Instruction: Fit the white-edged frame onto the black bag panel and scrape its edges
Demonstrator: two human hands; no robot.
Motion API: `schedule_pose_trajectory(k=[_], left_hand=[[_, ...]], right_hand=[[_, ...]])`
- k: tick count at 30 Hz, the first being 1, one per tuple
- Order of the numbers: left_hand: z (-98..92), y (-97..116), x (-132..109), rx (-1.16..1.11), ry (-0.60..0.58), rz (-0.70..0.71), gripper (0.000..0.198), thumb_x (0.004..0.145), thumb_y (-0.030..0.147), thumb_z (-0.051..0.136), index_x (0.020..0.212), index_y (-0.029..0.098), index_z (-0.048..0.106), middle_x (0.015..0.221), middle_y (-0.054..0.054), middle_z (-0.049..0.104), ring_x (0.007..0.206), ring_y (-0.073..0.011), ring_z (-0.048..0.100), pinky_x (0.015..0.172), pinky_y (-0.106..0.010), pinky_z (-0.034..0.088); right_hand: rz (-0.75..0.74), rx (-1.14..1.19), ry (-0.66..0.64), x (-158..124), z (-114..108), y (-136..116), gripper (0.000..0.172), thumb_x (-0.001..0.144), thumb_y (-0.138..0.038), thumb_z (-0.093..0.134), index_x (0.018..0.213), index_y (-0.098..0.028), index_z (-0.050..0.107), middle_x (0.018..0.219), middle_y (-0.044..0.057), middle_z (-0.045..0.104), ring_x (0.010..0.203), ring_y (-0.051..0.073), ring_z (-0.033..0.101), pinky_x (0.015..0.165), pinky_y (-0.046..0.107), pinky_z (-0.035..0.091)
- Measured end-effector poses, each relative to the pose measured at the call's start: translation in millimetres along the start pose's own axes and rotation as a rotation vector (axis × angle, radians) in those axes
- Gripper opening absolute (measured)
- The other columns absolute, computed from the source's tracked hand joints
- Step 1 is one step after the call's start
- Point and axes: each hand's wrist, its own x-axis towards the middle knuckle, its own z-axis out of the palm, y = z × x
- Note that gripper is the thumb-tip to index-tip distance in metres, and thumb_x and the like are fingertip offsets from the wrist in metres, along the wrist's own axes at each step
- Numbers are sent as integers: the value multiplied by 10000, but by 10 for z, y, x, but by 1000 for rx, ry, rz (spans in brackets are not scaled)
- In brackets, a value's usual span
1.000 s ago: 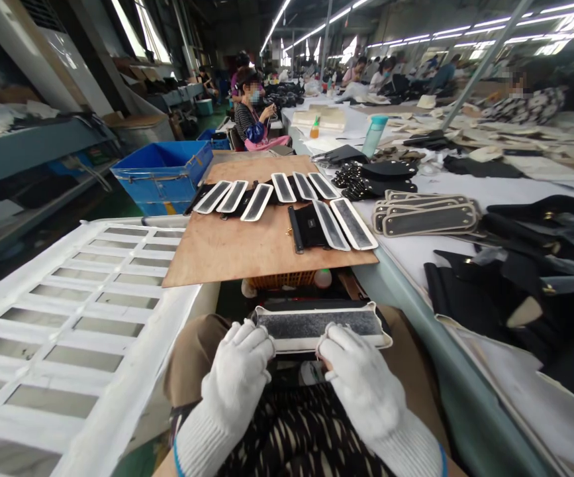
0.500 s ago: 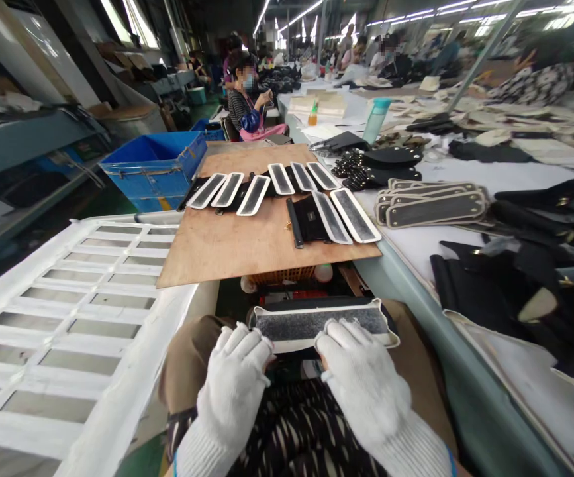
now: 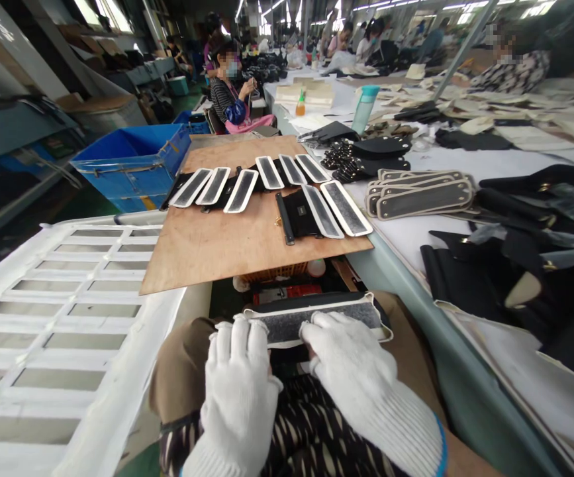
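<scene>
Both hands wear white knit gloves and rest on my lap. My left hand (image 3: 239,381) lies flat, fingers stretched out, on the left end of a long grey panel with a cream border (image 3: 316,319). My right hand (image 3: 353,361) presses on the panel's middle, fingers spread over it. The panel lies across a black piece on my knees. Ahead, a plywood board (image 3: 227,238) carries a row of similar cream-edged panels (image 3: 247,182) and a black pouch piece (image 3: 296,215).
A white cut-out sheet (image 3: 68,318) spreads at left. A blue bin (image 3: 132,165) stands behind it. The long table (image 3: 440,232) at right holds stacked panels (image 3: 420,195), black pieces (image 3: 515,265) and a teal bottle (image 3: 365,109). Other people sit further back.
My view has dipped and shifted right. Both hands slid slightly forward along the panel, and the left fingers now lie flatter over its end.
</scene>
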Motion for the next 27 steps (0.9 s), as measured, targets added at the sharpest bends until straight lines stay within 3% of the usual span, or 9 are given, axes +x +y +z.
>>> schedule_pose_trajectory(k=[4, 6, 12, 19, 27], left_hand=[[275, -4, -202, 46, 49, 318, 364, 792, -14, 493, 1002, 225, 671, 1053, -71, 657, 1050, -249, 575, 948, -468, 517], [392, -4, -274, 61, 71, 382, 363, 807, -15, 482, 1002, 227, 670, 1007, -65, 651, 1029, -231, 580, 941, -438, 520], [402, 149, -289, 142, 65, 331, 288, 835, 45, 524, 1064, 165, 651, 980, -69, 603, 975, -228, 579, 881, -407, 531], [358, 282, -316, 241, 117, 328, 289, 837, 64, 547, 1085, 159, 663, 1066, -91, 594, 1058, -248, 560, 897, -395, 535], [147, 523, -192, 236, 69, 298, 209, 860, 177, 617, 1059, 214, 669, 908, -61, 547, 876, -234, 532, 768, -405, 529]], right_hand=[[-83, 14, 117, 7, 102, 57, 169, 682, -65, 600, 691, -234, 590, 726, 1, 598, 676, 184, 541, 578, 369, 231], [-109, 26, 176, 2, 191, 118, 136, 702, -103, 601, 693, -237, 579, 720, -7, 586, 654, 174, 524, 572, 366, 203], [-78, 117, 198, -41, 219, 181, 119, 774, -134, 580, 707, -232, 567, 740, -21, 589, 654, 151, 498, 599, 365, 214], [189, 159, -23, -105, -13, 88, 142, 850, -91, 592, 828, -231, 602, 944, -15, 623, 861, 166, 566, 613, 328, 241], [154, 175, 106, -313, -74, 368, 213, 805, -24, 591, 676, -185, 539, 775, -25, 579, 706, 117, 507, 651, 291, 298]])
